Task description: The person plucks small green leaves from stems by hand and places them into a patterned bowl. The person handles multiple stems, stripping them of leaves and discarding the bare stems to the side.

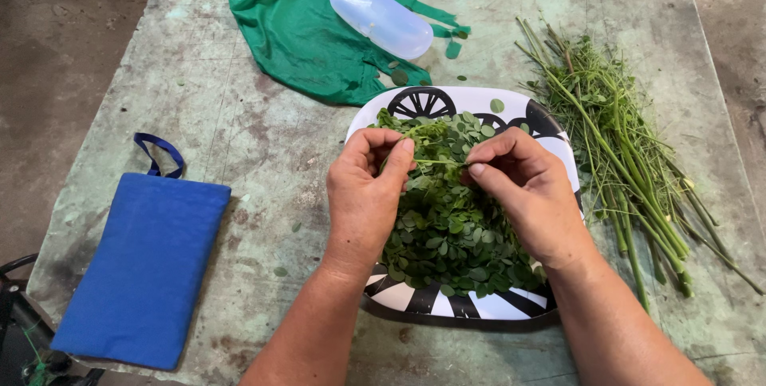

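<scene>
Both hands' fingers pinching a thin stem (437, 162), left hand (363, 194), right hand (531, 190), plate (479, 304) (heaped leaves (451, 230))

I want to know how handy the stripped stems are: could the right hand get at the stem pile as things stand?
Probably yes: the stem pile lies just beside the right hand, nothing between, though it now pinches a thin sprig.

I see a thin green sprig (437, 162) stretched level between both thumbs and forefingers, just above a heap of small round leaves (451, 226). Heap fills a black-and-white patterned plate (479, 304) on the table.
</scene>
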